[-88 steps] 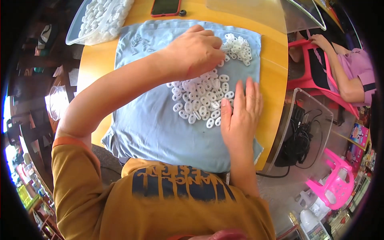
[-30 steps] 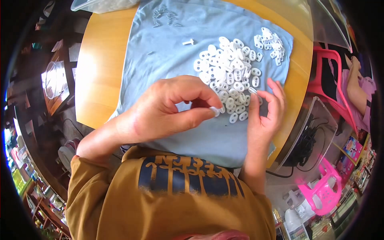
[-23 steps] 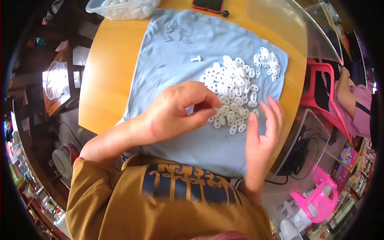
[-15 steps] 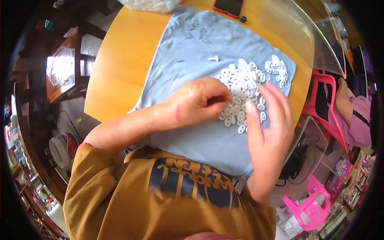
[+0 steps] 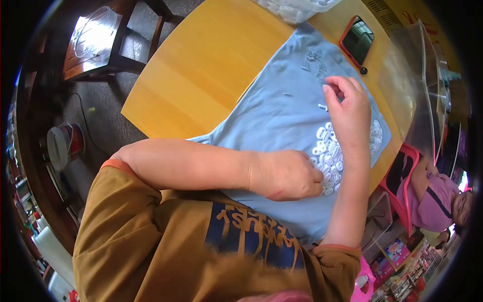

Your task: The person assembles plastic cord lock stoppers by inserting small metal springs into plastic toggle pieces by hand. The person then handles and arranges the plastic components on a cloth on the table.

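My left hand (image 5: pixel 289 176) is closed, knuckles up, at the near left edge of a heap of small white oval plastic pieces with holes (image 5: pixel 329 156). Whatever its curled fingers hold is hidden. Farther out, my right hand (image 5: pixel 349 103) has thumb and forefinger drawn together beside a scatter of thin metal pins (image 5: pixel 314 56); anything in that pinch is too small to name. A white T-shaped plastic piece (image 5: pixel 322 106) lies by the right thumb. One lone pin (image 5: pixel 287 94) rests to its left. My right forearm covers part of the heap.
A light blue cloth (image 5: pixel 271 121) lies over the wooden table (image 5: pixel 196 65). Beyond it stand a clear tub of white pieces (image 5: pixel 297 10) and a red-cased phone (image 5: pixel 358 39). More small white pieces (image 5: pixel 375 137) lie at the cloth's right. A person in purple (image 5: pixel 432 201) sits beyond the table.
My right hand has moved from the heap's right side out toward the metal pins. My left hand has come nearer my body, still closed. The view has turned and shifted.
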Motion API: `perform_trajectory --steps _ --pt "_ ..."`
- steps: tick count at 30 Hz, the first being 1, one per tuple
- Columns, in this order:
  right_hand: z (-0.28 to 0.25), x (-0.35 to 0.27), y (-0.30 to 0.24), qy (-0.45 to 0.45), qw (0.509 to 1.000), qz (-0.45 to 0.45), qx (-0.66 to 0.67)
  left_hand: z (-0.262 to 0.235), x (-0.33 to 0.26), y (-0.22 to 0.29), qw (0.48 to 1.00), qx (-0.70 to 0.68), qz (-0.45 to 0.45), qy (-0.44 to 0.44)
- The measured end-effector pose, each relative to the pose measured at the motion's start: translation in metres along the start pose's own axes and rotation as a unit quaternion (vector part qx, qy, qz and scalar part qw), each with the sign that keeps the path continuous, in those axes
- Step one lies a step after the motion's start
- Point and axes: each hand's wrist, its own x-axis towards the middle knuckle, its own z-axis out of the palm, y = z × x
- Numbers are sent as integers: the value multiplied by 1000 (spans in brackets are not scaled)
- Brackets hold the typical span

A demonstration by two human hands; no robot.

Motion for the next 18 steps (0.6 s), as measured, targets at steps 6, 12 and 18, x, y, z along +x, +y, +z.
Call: perform_trajectory --steps 6,12,18 --pt "5 7 -7 4 989 -80 -127 3 -5 -2 1000 -27 5 9" --pt "6 8 -2 21 977 -123 -174 1 -4 -1 999 -33 -6 -6" --pt "1 4 -2 6 997 -40 -65 2 -4 1 1000 -22 -22 3"
